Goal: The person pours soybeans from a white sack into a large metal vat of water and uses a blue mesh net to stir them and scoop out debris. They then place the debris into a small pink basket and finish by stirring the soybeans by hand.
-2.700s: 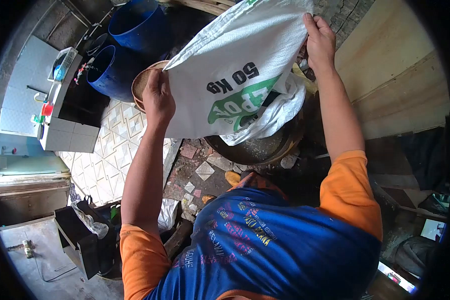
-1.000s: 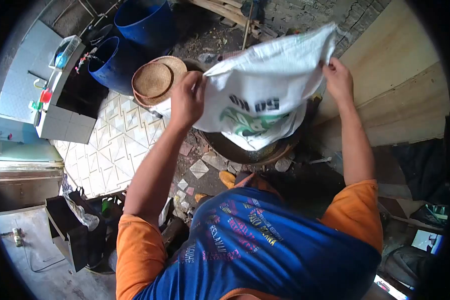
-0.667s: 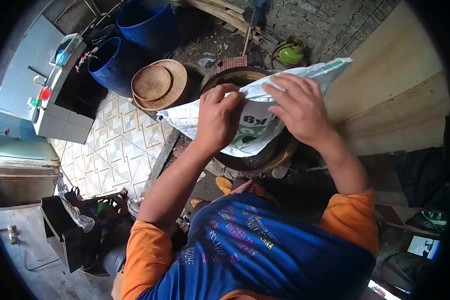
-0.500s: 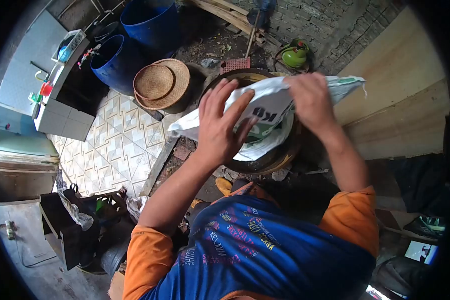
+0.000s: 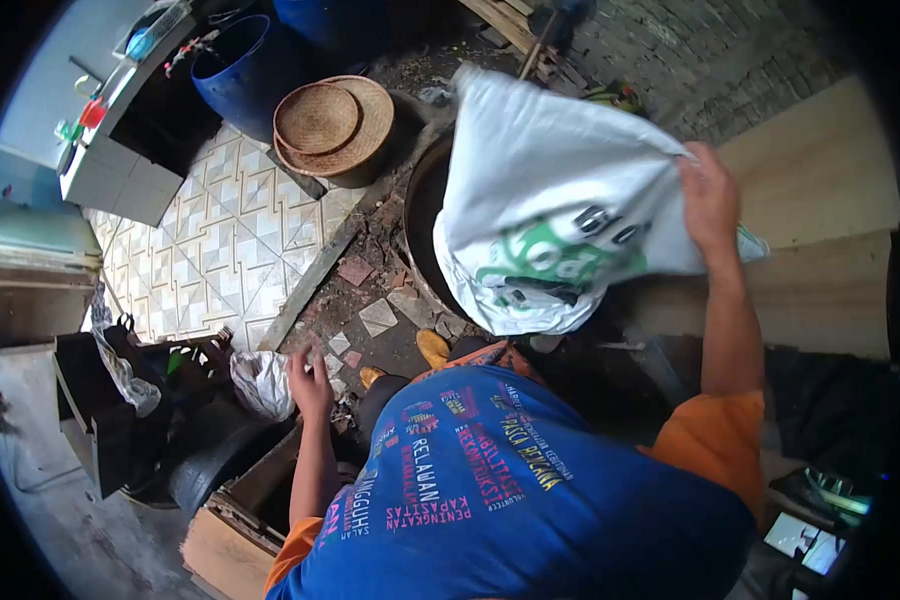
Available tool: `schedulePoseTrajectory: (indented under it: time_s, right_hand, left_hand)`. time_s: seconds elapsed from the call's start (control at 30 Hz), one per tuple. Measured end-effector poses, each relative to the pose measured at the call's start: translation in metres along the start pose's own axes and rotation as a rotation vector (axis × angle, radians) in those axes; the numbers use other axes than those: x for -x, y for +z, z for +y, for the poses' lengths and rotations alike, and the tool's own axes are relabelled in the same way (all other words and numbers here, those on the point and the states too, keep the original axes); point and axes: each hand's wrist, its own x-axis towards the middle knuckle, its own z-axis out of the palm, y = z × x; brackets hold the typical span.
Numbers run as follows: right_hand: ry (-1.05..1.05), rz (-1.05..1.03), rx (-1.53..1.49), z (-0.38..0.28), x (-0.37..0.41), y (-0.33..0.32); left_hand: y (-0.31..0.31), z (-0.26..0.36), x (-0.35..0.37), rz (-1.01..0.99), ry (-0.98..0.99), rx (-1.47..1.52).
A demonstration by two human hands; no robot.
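Observation:
A white woven sack (image 5: 560, 150) with green and black print hangs in front of me over a large round tub (image 5: 422, 235). My right hand (image 5: 710, 205) is closed on the sack's upper right edge, and a corner of it sticks out past my wrist. Much of the tub is hidden behind the sack. Down at my left side, my left hand (image 5: 311, 380) is away from the sack, its fingers loosely apart and holding nothing. A crumpled white plastic bag (image 5: 262, 385) lies right beside those fingers.
Two woven trays (image 5: 370, 130) rest on a container to the left of the tub. A blue barrel (image 5: 232, 70) stands farther back. Broken tiles (image 5: 378, 317) litter the dirt near my feet. Wooden boards (image 5: 810, 170) rise on the right, and an open box (image 5: 240, 520) sits lower left.
My left hand has let go of the sack's area and dropped to my left side. The sack has swung up and spread out, held by my right hand, which moved right.

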Motion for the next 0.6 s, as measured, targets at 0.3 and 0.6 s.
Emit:
schedulePoseTrajectory:
  time_s: [0.3,0.6]
  right_hand:
    - [0.047,0.491,-0.348,-0.009,-0.015,-0.022]
    - [0.2,0.701,-0.18,-0.005,-0.022,-0.016]
  left_hand:
    - [0.038,-0.101,0.05,-0.114,-0.374,0.135]
    - [0.047,-0.095,0.049,-0.117,-0.373,0.159]
